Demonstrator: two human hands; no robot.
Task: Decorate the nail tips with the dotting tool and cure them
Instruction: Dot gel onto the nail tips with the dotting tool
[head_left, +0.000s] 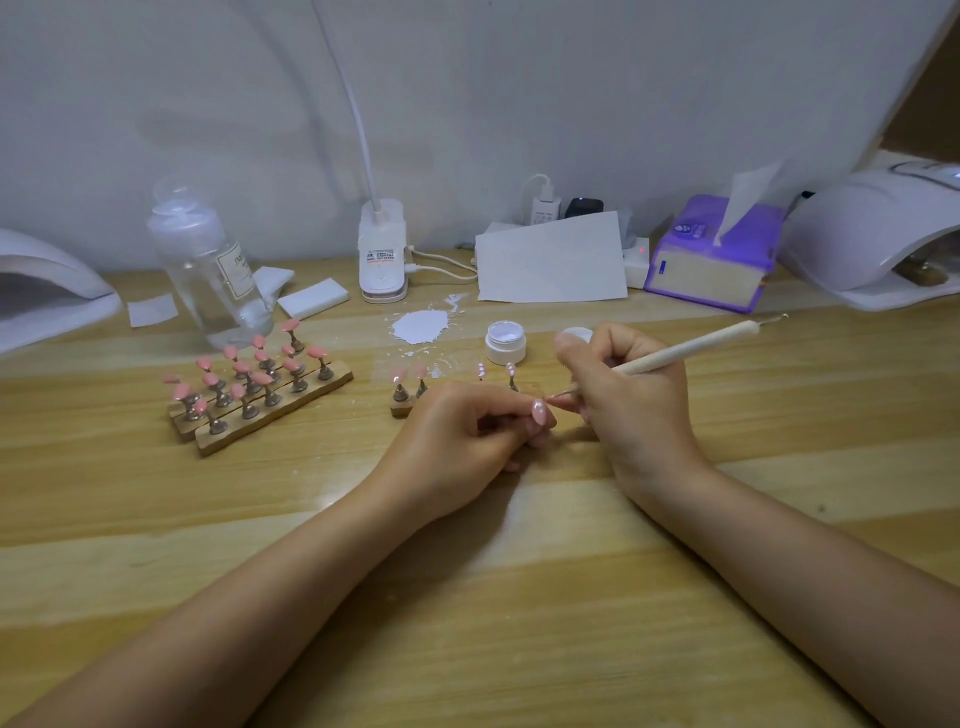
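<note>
While the left hand (467, 431) pinches a pink nail tip (537, 410) near the middle of the table (519, 571), the right hand (623, 395) grips the dotting tool (685, 348), its point right at the nail. Fingers hide the tip's stand, and the dots are too blurry to count.

Left forearm: comes in from the lower left, lying along the table toward the centre.
Left hand (467, 431): back up, fingers curled inward, fingertips pinching a small pink piece (538, 410) at its right edge.
Right forearm: comes in from the lower right, angled up and leftward.
Right hand (628, 395): thumb side up, fingers wrapped around a thin white stick (691, 347), thumb raised at the top left.
Spacing: the two hands sit just beside each other, fingertips nearly meeting.
</note>
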